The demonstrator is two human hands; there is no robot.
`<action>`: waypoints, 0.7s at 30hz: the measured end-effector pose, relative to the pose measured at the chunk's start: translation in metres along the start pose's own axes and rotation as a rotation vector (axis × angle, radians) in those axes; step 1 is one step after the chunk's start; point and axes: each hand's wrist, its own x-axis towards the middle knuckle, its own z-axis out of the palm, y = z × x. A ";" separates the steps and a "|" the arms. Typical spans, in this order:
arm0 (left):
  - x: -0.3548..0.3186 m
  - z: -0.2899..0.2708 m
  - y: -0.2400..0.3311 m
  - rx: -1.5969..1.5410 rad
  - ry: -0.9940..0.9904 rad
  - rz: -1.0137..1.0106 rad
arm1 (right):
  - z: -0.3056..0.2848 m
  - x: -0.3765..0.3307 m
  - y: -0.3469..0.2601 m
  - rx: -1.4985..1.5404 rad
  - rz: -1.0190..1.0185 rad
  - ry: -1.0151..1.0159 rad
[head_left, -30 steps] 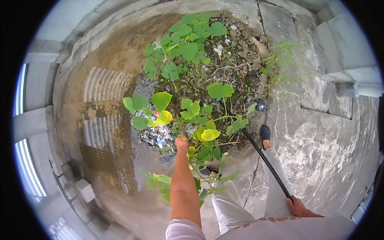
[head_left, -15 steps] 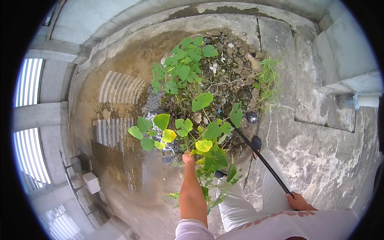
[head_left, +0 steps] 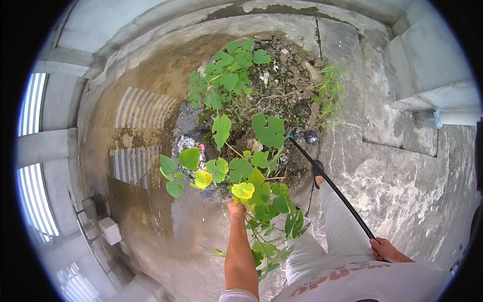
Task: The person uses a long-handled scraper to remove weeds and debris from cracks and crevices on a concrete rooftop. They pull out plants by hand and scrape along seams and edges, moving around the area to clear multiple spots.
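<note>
My left hand point(head_left: 236, 207) is closed around the stems of a long leafy plant point(head_left: 242, 170). Its broad leaves, green with several yellow ones, spread in front of the fist and trail down beside my forearm toward my legs. My right hand point(head_left: 386, 250) grips a thin black pole point(head_left: 334, 191) near its rear end, close to my right hip. From there the pole slants forward and left to the mound of soil and rubble point(head_left: 294, 75). Its far tip meets the edge of a large leaf, and whatever is fixed there is hidden.
Another green plant point(head_left: 226, 70) grows on the mound's far left, with a grass tuft point(head_left: 331, 85) at its right edge. Dark crumpled plastic point(head_left: 311, 137) lies near my right shoe point(head_left: 318, 173). Wet concrete floor point(head_left: 146, 211) stretches left. A white pipe point(head_left: 458, 118) juts from the right wall.
The held plant's leaves have shifted and turned, with the large ones now farther forward over the mound. My right hand has moved slightly right with the pole. The left hand keeps its hold.
</note>
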 end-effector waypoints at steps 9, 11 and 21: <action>0.018 0.069 0.007 0.050 -0.050 -0.204 | -0.016 0.048 -0.069 0.001 0.103 -0.128; 0.018 0.096 0.038 -0.063 -0.051 -0.244 | -0.041 0.063 -0.087 -0.042 0.115 -0.163; -0.097 0.112 0.086 -0.032 0.175 -0.169 | -0.184 0.037 -0.096 -0.008 0.038 -0.340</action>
